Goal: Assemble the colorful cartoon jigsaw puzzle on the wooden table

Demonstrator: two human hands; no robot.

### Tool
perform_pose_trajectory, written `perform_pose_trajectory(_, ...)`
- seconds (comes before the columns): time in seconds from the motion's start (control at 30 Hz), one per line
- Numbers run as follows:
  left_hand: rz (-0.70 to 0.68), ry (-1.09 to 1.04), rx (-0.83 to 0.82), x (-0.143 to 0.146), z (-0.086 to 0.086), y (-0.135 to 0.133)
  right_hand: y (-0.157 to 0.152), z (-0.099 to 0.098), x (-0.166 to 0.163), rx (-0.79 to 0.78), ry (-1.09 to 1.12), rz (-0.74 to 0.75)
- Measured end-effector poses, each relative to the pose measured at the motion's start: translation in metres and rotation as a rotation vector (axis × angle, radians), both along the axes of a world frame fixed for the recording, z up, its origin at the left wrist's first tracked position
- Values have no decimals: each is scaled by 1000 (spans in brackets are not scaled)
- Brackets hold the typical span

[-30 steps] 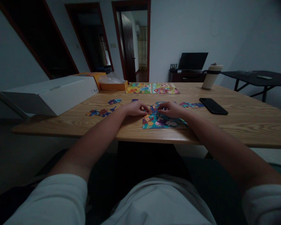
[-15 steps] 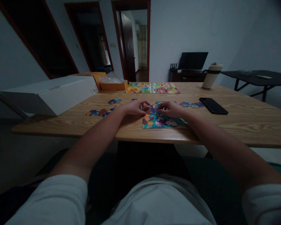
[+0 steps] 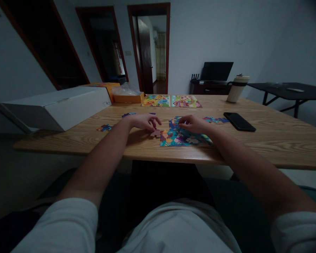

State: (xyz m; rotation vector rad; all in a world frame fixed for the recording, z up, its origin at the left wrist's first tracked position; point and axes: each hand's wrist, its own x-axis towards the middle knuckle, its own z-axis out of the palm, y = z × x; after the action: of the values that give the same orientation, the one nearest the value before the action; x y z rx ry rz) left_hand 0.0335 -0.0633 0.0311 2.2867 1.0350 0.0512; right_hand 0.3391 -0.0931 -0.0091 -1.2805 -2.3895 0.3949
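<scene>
A partly joined jigsaw puzzle (image 3: 184,138), teal with animals and plants, lies near the table's front edge. My left hand (image 3: 144,122) is just left of it, fingers spread. Under its fingertips a brown puzzle piece (image 3: 155,134) lies on the wood by the puzzle's left edge. My right hand (image 3: 193,124) rests over the upper part of the puzzle, its fingers curled together; whatever is between them is hidden. Loose puzzle pieces (image 3: 104,128) lie left of my left forearm, and more loose pieces (image 3: 217,120) lie beyond my right hand.
A black phone (image 3: 239,121) lies at the right, with a cream bottle (image 3: 237,89) behind it. Two colourful picture sheets (image 3: 156,101) lie at the back. On the left are a white box (image 3: 76,105) and an orange tray (image 3: 129,97) holding clear plastic.
My left hand has moved left, away from the puzzle, and its fingers have opened. The brown piece now shows on the table. My right hand stays nearly in place over the puzzle.
</scene>
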Motion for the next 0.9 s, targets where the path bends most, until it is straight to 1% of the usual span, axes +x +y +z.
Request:
perform_pose_trajectory(0.1,13,106,24,5,-1,-4,-2,1,-1,8,-1,9)
perform_pose_trajectory(0.3,25,84,76,13,-1,-13,-3,0,-3,2,-4,33)
perform_pose_trajectory(0.4,35,113,84,17,-4,-14,-2,-1,-2,6,-9,24)
perform_pose_trajectory(0.5,46,133,68,18,-6,-13,0,-2,-1,5,-11,13)
perform_pose_trajectory(0.6,27,122,6,16,-3,-12,0,-3,0,-2,1,27)
perform_pose_trajectory(0.7,-4,57,-121,10,3,-13,-1,-3,0,-8,-1,26)
perform_pose_trajectory(0.77,18,-31,-175,3,8,-12,-2,-3,-1,-13,-6,21)
perform_pose_trajectory(0.83,88,-139,-138,-7,12,-9,-2,-2,-2,-20,-1,16)
perform_pose_trajectory(0.9,204,-246,-21,-17,15,-5,-1,0,1,-21,31,3)
